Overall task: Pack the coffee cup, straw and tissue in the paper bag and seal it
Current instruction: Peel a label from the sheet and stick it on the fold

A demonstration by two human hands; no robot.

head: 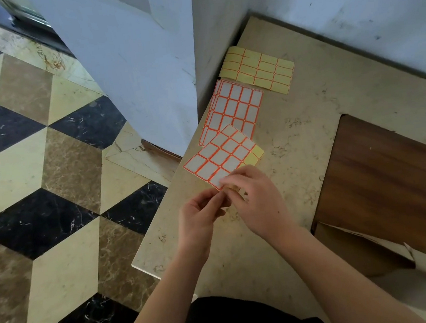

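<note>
A sheet of white labels with orange borders (219,158) lies tilted near the table's left edge. My left hand (199,214) pinches the sheet's near corner between thumb and fingertips. My right hand (257,204) lies over that same corner, its fingers curled and pinching at a label there. A brown paper bag (375,184) lies flat at the right of the table, its folded end toward me. The coffee cup, straw and tissue are not visible.
A stack of white label sheets (235,109) and a yellow label sheet (257,69) lie further back on the beige marble table (301,116). A pale wall corner (146,76) stands at the table's left. Patterned floor tiles (39,178) spread out to the left.
</note>
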